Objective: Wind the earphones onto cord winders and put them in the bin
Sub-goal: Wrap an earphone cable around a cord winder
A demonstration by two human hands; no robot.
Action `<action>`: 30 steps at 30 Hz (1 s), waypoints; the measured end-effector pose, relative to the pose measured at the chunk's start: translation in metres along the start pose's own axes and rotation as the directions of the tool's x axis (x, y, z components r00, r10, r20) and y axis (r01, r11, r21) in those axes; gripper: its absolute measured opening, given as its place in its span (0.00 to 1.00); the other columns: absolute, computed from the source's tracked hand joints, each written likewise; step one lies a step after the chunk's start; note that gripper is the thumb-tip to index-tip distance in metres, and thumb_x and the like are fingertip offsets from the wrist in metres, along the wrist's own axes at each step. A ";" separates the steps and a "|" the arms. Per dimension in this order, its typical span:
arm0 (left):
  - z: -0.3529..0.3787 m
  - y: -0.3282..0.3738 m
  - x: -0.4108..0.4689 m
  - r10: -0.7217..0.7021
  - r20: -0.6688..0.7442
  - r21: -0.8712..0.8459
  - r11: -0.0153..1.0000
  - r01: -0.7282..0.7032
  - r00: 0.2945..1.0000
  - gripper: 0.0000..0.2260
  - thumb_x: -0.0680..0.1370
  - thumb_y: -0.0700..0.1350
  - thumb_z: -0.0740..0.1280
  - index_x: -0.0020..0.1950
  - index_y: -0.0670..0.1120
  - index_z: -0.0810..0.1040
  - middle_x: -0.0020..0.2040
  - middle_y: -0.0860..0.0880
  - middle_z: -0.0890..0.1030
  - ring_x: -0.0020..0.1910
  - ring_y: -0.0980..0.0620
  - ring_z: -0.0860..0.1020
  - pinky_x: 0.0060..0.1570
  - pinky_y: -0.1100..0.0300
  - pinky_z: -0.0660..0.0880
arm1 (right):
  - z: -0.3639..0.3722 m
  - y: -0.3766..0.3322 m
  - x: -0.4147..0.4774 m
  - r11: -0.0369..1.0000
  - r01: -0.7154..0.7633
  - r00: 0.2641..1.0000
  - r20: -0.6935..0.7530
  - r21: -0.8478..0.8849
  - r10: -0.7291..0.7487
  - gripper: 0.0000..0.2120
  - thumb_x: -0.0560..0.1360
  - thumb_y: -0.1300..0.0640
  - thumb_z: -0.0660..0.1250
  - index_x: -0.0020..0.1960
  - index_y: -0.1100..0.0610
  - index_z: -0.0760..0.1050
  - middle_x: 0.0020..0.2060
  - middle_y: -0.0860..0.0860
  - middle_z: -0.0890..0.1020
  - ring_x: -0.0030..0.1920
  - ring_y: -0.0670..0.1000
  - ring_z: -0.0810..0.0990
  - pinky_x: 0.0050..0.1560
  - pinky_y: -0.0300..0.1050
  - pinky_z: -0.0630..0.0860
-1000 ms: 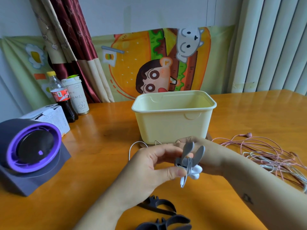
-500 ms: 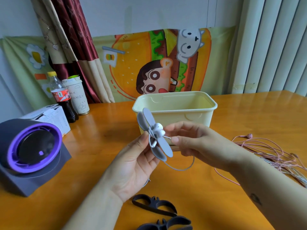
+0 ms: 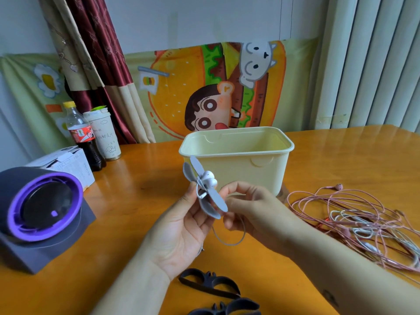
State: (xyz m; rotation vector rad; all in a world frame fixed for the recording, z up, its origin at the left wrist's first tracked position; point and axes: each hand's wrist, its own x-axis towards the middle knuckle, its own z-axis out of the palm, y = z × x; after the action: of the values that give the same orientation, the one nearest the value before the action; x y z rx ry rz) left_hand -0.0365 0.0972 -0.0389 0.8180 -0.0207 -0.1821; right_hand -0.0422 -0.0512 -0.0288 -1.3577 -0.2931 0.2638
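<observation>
My left hand [image 3: 181,226] holds a grey cord winder [image 3: 204,192] upright in front of the cream bin [image 3: 236,155]. White earbuds [image 3: 209,178] sit at the winder's middle. My right hand [image 3: 247,210] pinches the white cord beside the winder's lower wings, and a loop of cord [image 3: 229,237] hangs below the hands. A tangle of pink and white earphones [image 3: 354,223] lies on the table to the right. Two black cord winders [image 3: 209,285] lie near the front edge.
A purple and grey round device [image 3: 43,212] stands at the left, a white box [image 3: 68,162] behind it. A cola bottle [image 3: 84,137] and a paper cup [image 3: 104,135] stand at the back left. A cartoon cloth and curtains hang behind the orange table [image 3: 136,201].
Both hands rose from low over the table to just in front of the bin. The winder turned upright, and the right hand moved from behind it to the cord at its lower end.
</observation>
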 end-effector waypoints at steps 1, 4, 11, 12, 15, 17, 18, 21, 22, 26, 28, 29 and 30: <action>-0.004 -0.001 0.006 0.005 -0.062 0.002 1.000 -0.005 0.998 0.12 0.71 0.46 0.67 0.31 0.43 0.86 0.41 0.44 0.85 0.34 0.50 0.85 0.30 0.56 0.81 | 0.001 0.002 0.000 1.000 -0.003 1.000 -0.012 -0.016 0.003 0.04 0.75 0.69 0.64 0.44 0.62 0.76 0.31 0.54 0.79 0.26 0.47 0.74 0.29 0.36 0.73; -0.005 -0.001 0.007 0.005 -0.121 -0.006 1.000 -0.006 0.993 0.13 0.70 0.45 0.65 0.31 0.43 0.86 0.38 0.45 0.85 0.33 0.50 0.85 0.28 0.58 0.81 | 0.000 0.003 0.001 0.998 -0.061 0.998 -0.026 -0.018 0.060 0.04 0.76 0.66 0.65 0.45 0.62 0.78 0.31 0.53 0.79 0.27 0.46 0.74 0.30 0.35 0.73; -0.007 0.001 -0.008 -0.057 -0.071 0.113 0.992 0.065 0.996 0.13 0.73 0.48 0.67 0.52 0.45 0.86 0.57 0.43 0.83 0.54 0.47 0.81 0.64 0.52 0.73 | -0.004 0.008 0.003 0.977 -0.187 0.982 0.034 0.103 0.185 0.10 0.77 0.66 0.63 0.55 0.68 0.78 0.31 0.52 0.78 0.27 0.44 0.74 0.30 0.33 0.74; -0.007 0.001 -0.009 -0.070 -0.071 0.115 0.990 0.078 0.995 0.14 0.74 0.49 0.67 0.55 0.45 0.85 0.59 0.41 0.82 0.55 0.46 0.80 0.68 0.50 0.69 | -0.004 0.008 0.003 0.975 -0.189 0.982 0.042 0.115 0.185 0.09 0.77 0.65 0.64 0.54 0.68 0.78 0.31 0.52 0.78 0.27 0.44 0.74 0.30 0.33 0.74; -0.006 0.002 -0.011 -0.071 -0.074 0.114 0.990 0.079 0.995 0.13 0.73 0.49 0.67 0.52 0.46 0.86 0.56 0.40 0.83 0.51 0.46 0.81 0.68 0.49 0.69 | -0.001 0.010 0.002 0.979 -0.163 0.986 0.043 0.121 0.159 0.06 0.73 0.63 0.67 0.47 0.63 0.81 0.31 0.54 0.77 0.27 0.46 0.74 0.30 0.35 0.73; -0.004 0.001 -0.012 -0.065 -0.078 0.129 0.989 0.075 0.995 0.14 0.73 0.49 0.67 0.54 0.46 0.85 0.59 0.40 0.82 0.57 0.44 0.80 0.69 0.49 0.67 | 0.002 0.012 0.002 0.988 -0.134 0.991 0.035 0.080 0.131 0.06 0.69 0.59 0.70 0.44 0.60 0.83 0.32 0.54 0.78 0.28 0.46 0.73 0.30 0.35 0.72; -0.003 0.001 -0.012 -0.054 -0.092 0.122 0.990 0.065 0.994 0.15 0.72 0.49 0.68 0.54 0.46 0.85 0.61 0.41 0.81 0.59 0.44 0.79 0.69 0.49 0.67 | 0.003 0.014 0.001 0.992 -0.114 0.993 0.019 0.047 0.113 0.05 0.70 0.59 0.70 0.44 0.59 0.83 0.33 0.54 0.78 0.28 0.46 0.72 0.30 0.35 0.72; -0.004 -0.001 -0.011 -0.037 -0.121 0.102 0.994 0.049 0.992 0.16 0.71 0.49 0.68 0.56 0.46 0.85 0.62 0.41 0.81 0.63 0.42 0.78 0.71 0.46 0.65 | 0.006 0.018 0.000 0.996 -0.072 0.997 -0.045 -0.056 0.069 0.04 0.75 0.60 0.68 0.46 0.58 0.82 0.33 0.52 0.78 0.27 0.46 0.70 0.30 0.35 0.69; -0.005 -0.002 -0.011 -0.033 -0.126 0.106 0.993 0.046 0.991 0.17 0.71 0.49 0.68 0.57 0.46 0.84 0.61 0.41 0.81 0.65 0.41 0.77 0.72 0.45 0.65 | 0.007 0.018 0.000 0.993 -0.067 0.996 -0.064 -0.096 0.061 0.04 0.76 0.60 0.68 0.46 0.58 0.82 0.32 0.51 0.79 0.26 0.45 0.69 0.31 0.36 0.69; -0.003 -0.004 -0.010 -0.005 -0.150 0.123 0.992 0.023 0.989 0.19 0.69 0.49 0.69 0.58 0.45 0.83 0.49 0.46 0.84 0.62 0.40 0.78 0.71 0.47 0.64 | 0.007 0.018 -0.001 0.973 -0.077 0.990 -0.129 -0.217 0.049 0.07 0.75 0.57 0.69 0.47 0.61 0.80 0.25 0.46 0.76 0.24 0.43 0.64 0.29 0.35 0.65; -0.003 -0.005 -0.010 0.010 -0.160 0.136 0.991 0.012 0.987 0.18 0.69 0.49 0.69 0.56 0.46 0.84 0.49 0.49 0.85 0.57 0.44 0.81 0.70 0.48 0.65 | 0.006 0.018 -0.001 0.974 -0.099 0.988 -0.136 -0.202 0.072 0.06 0.75 0.58 0.69 0.44 0.61 0.80 0.20 0.44 0.71 0.23 0.44 0.61 0.28 0.36 0.62; -0.004 -0.005 -0.009 0.012 -0.164 0.142 0.990 0.011 0.986 0.17 0.69 0.50 0.69 0.55 0.47 0.85 0.48 0.50 0.85 0.56 0.45 0.80 0.70 0.49 0.65 | 0.006 0.018 0.000 0.977 -0.118 0.987 -0.133 -0.175 0.095 0.05 0.75 0.59 0.68 0.44 0.61 0.79 0.19 0.44 0.70 0.23 0.44 0.60 0.29 0.37 0.61; -0.005 -0.006 -0.009 0.012 -0.167 0.151 0.988 0.014 0.986 0.17 0.69 0.50 0.69 0.56 0.47 0.84 0.48 0.51 0.85 0.57 0.46 0.79 0.69 0.51 0.66 | 0.006 0.018 0.000 0.980 -0.140 0.984 -0.126 -0.138 0.123 0.05 0.75 0.60 0.68 0.43 0.61 0.79 0.20 0.45 0.70 0.24 0.44 0.60 0.28 0.37 0.60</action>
State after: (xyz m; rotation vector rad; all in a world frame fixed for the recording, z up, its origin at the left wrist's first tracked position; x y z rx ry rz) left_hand -0.0461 0.0981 -0.0458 0.9828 0.1256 -0.1129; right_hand -0.0444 -0.0424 -0.0450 -1.5347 -0.1264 0.2763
